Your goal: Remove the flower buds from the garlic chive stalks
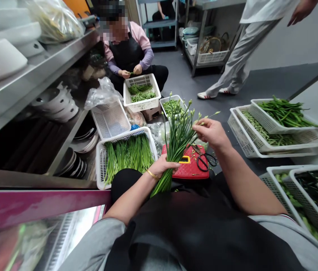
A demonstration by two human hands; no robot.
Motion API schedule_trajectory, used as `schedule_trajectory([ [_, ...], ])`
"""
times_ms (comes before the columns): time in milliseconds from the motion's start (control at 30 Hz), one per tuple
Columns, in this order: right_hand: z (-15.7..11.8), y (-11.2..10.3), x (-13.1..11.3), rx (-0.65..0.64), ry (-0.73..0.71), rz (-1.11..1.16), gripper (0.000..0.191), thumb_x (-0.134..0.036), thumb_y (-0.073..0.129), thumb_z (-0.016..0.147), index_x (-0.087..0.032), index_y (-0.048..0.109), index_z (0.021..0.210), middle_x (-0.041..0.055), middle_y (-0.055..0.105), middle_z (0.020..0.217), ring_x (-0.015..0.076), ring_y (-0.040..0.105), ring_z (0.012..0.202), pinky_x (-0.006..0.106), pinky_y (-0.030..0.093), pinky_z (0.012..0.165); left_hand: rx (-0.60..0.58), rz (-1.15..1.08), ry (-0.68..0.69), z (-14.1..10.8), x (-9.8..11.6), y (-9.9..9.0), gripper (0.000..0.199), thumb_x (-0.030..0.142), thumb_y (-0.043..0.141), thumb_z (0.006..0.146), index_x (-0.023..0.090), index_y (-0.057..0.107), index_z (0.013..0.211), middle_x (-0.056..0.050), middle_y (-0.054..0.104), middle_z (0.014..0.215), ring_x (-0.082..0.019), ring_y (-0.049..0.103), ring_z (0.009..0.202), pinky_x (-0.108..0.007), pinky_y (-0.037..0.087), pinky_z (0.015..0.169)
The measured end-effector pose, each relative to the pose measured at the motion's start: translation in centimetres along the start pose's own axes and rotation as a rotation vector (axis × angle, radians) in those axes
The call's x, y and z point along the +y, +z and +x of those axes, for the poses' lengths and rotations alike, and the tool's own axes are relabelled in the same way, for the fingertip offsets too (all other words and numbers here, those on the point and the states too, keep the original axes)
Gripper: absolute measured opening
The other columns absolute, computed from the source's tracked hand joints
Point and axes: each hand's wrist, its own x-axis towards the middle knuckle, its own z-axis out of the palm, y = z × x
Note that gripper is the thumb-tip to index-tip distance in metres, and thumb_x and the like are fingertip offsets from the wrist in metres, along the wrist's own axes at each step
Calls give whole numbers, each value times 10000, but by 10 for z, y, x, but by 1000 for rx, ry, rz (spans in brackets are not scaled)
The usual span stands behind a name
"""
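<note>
My left hand [165, 165] is wrapped round a thick bunch of green flower stalks [177, 141], which stands tilted with its budded tips up. At the upper right of the bunch, my right hand [211, 131] pinches a stalk near its pale bud. Below the bunch lies a red board [197, 167] with black-handled scissors [204, 162] and loose bits of bud on it. To the left, a white basket [99, 165] holds many long green stalks [130, 154] laid side by side.
Ahead, a seated person [130, 49] handles greens over a white basket [142, 105]. Another person in grey trousers [239, 56] stands at the upper right. Stacked baskets of green vegetables [260, 150] are on the right. A metal shelf [49, 67] with dishes runs along the left.
</note>
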Motion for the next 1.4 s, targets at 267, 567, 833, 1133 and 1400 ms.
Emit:
schedule_trajectory([
  [267,-31,9,-10,29,-329,-466,279,-452,608,778,-186,577,700,-10,543,550,114,476,495,258,373,533,131,40,-8,4,-6,2,485,346,884,451,112,602,768,31,559,515,-82,485,424,-229,384,455],
  [567,-26,15,20,-93,-170,-776,221,-309,657,732,-184,568,892,-31,548,578,157,541,546,267,388,569,134,-2,18,-4,-1,-1,471,415,861,485,116,570,704,17,565,500,-86,492,420,-226,371,445],
  [833,-47,22,-13,-34,-592,-969,219,-319,493,910,-190,669,910,82,682,858,185,627,758,282,429,648,140,7,23,2,-4,1,446,354,860,485,115,586,744,27,557,499,-81,478,415,-220,354,432],
  [1133,-32,44,-4,-408,-273,-1363,266,-363,553,890,-162,646,1037,135,726,905,274,684,817,301,404,602,176,219,16,4,-15,-7,381,312,824,559,121,625,821,34,560,529,-99,489,444,-234,397,477],
  [1400,-23,-14,15,-740,-278,-961,169,-297,686,735,-237,707,892,8,708,757,175,652,668,258,457,611,378,1366,323,14,34,-24,453,156,605,788,242,637,1231,-100,700,1010,-255,641,912,-296,450,752],
])
